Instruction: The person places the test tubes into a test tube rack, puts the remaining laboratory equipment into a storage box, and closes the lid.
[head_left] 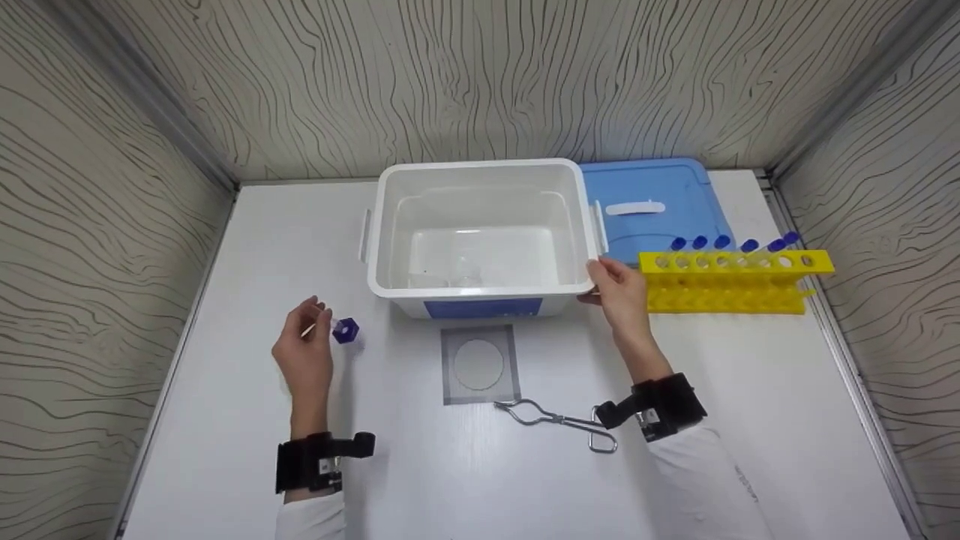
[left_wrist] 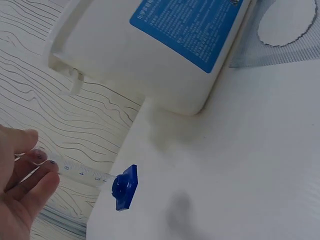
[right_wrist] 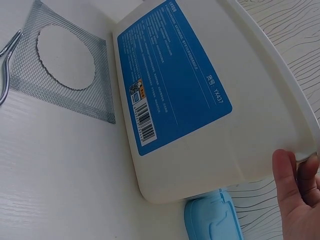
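My left hand pinches a small clear graduated cylinder near its top end. The cylinder lies sideways in the air, with its blue hexagonal base pointing right, to the left of a white plastic box. At the box's front right corner, my right hand grips the rim between thumb and fingers. The box stands without its lid, and a few clear pieces of glassware sit on its floor by the front wall. A blue label covers part of its front.
A blue lid lies behind and right of the box. Near it stands a yellow rack with several blue-capped tubes. In front of the box lie a square wire gauze with a round pale centre and metal crucible tongs. Patterned walls enclose the table.
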